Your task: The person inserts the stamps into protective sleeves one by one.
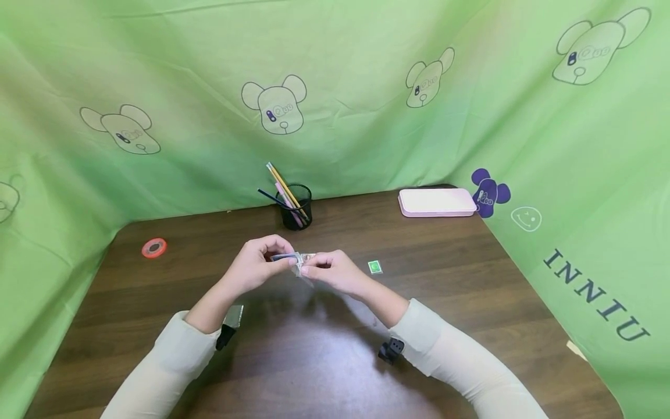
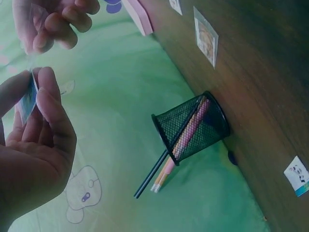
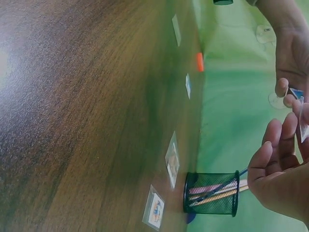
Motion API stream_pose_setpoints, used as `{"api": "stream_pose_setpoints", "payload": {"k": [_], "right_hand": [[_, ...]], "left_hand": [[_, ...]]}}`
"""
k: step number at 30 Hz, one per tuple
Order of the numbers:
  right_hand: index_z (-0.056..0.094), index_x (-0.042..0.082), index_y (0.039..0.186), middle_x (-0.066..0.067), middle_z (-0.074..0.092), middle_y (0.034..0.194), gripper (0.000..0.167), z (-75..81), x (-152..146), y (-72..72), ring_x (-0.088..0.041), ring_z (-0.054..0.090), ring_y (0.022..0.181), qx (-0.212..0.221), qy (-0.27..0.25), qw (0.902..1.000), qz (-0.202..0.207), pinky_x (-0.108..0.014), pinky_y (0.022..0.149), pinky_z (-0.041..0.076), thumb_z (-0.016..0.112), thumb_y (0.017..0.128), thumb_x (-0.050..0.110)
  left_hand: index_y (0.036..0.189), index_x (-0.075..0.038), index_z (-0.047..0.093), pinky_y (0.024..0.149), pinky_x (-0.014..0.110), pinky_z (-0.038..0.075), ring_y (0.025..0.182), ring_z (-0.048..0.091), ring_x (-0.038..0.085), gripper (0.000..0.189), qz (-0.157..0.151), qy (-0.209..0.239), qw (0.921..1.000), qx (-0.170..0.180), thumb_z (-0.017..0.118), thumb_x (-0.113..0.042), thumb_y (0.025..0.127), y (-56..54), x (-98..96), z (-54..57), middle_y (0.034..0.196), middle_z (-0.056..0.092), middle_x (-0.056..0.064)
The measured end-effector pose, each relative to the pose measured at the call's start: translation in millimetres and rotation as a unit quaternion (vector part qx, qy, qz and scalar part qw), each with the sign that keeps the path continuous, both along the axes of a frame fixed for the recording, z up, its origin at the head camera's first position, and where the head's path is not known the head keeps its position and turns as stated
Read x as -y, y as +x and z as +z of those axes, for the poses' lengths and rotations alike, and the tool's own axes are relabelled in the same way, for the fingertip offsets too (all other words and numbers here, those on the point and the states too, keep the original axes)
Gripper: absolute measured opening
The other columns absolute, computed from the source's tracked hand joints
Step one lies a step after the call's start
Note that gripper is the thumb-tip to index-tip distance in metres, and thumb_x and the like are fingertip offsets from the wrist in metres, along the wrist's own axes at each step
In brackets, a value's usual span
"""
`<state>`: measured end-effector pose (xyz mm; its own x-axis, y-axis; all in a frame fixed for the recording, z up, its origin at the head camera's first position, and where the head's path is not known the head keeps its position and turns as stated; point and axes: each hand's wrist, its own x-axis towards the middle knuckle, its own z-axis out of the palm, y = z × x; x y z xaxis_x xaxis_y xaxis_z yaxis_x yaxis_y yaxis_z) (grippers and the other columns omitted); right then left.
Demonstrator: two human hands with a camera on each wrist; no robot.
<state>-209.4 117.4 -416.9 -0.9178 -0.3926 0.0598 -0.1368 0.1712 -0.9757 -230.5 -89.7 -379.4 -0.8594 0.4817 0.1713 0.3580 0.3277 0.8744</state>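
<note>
My left hand (image 1: 253, 266) pinches a small flat card (image 2: 30, 99) with blue on it between thumb and fingers. Opposite it, the fingertips of my right hand (image 1: 339, 272) pinch thin clear plastic (image 3: 303, 123), which looks like a small sleeve at the card's end. How far the card sits inside the plastic I cannot tell. Both hands are held close together above the table. Right of them on the wood lies a small green picture card (image 1: 374, 267). A picture card with brownish print (image 2: 206, 38) and a white and blue one (image 2: 297, 176) show in the left wrist view.
A black mesh pencil cup (image 1: 296, 215) with several pencils stands at the back of the table (image 1: 445, 326). A pink and white pencil case (image 1: 437, 202) lies at the back right, an orange-red round roll (image 1: 154, 248) at the left. Green printed cloth (image 1: 345, 145) surrounds the table.
</note>
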Motion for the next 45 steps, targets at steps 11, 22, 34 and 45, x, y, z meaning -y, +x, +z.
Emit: {"api": "stream_pose_setpoints", "payload": {"k": [11,22,34,45], "right_hand": [[0.072,0.003,0.088,-0.001,0.067,0.079,0.014,-2.5,-2.4,2.8,-0.007,0.055,0.075,-0.034,0.062,0.9970,0.031,-0.021,0.064,0.046,0.067,0.086,0.016],[0.073,0.003,0.089,-0.004,0.068,0.083,0.015,-5.9,-2.9,1.5,-0.007,0.054,0.075,-0.037,0.077,0.9962,0.016,-0.020,0.063,0.045,0.069,0.085,0.016],[0.070,-0.006,0.087,-0.015,0.068,0.086,0.012,23.9,-0.3,14.2,-0.005,0.053,0.074,-0.053,0.079,0.9946,0.042,-0.018,0.063,0.044,0.065,0.085,0.005],[0.071,-0.006,0.087,-0.016,0.069,0.087,0.012,32.9,0.4,18.4,-0.004,0.053,0.074,-0.061,0.079,0.9935,0.055,-0.019,0.064,0.045,0.065,0.086,0.005]], "left_hand": [[0.091,-0.004,0.063,0.052,0.038,0.050,0.053,0.055,0.018,0.015,-0.069,-0.076,0.9909,0.086,0.072,-0.009,0.081,-1.5,5.2,3.7,0.073,0.063,0.004],[0.089,-0.010,0.062,0.047,0.031,0.046,0.048,0.049,0.015,0.008,-0.042,-0.095,0.9921,0.070,0.068,-0.014,0.086,2.0,2.4,5.4,0.073,0.062,0.002],[0.084,-0.009,0.069,0.050,0.024,0.038,0.058,0.047,0.012,0.008,-0.046,-0.108,0.9925,0.037,0.073,-0.016,0.082,-1.3,4.6,7.1,0.068,0.060,-0.001],[0.082,-0.011,0.069,0.050,0.024,0.037,0.058,0.047,0.013,0.008,-0.054,-0.099,0.9926,0.045,0.074,-0.017,0.081,-0.2,7.9,4.2,0.067,0.060,-0.001]]}}
